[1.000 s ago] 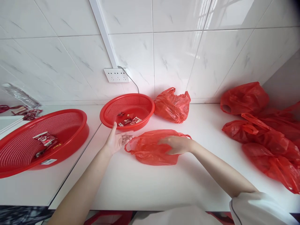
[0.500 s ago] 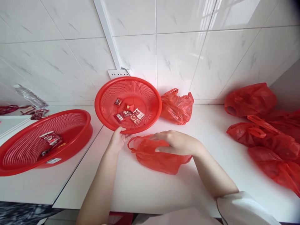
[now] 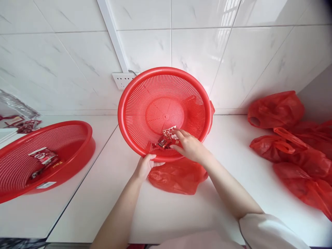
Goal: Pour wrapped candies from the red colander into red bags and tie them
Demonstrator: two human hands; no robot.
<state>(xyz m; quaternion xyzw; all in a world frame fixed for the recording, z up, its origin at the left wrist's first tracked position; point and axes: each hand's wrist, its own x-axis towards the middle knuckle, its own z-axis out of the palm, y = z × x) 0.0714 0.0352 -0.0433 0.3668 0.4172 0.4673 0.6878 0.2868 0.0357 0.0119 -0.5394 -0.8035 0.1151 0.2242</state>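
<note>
Tilted toward me, a red plastic colander basket [image 3: 166, 74] is held by its near rim in my left hand [image 3: 146, 166], thumb over the edge. Small snack packets [image 3: 164, 142] in red, brown and white wrappers have gathered at the basket's near side. My right hand [image 3: 189, 144] reaches in over them, thumb and fingers apart, partly covering the packets. Whether it touches them I cannot tell. Beneath the basket's near edge lies a red plastic bag [image 3: 178, 178] on the white table [image 3: 155, 214], its upper part hidden by the basket.
A second red basket [image 3: 80, 141] with a few packets stands at left. Several red plastic bags [image 3: 277, 109] are piled at right. Another red bag [image 3: 212, 110] peeks out behind the held basket. A socket strip [image 3: 121, 80] sits on the tiled wall.
My left hand has raised and tipped the basket, moving it right and closer. The packets have slid to its near side. My right hand has moved from above the bag into the basket.
</note>
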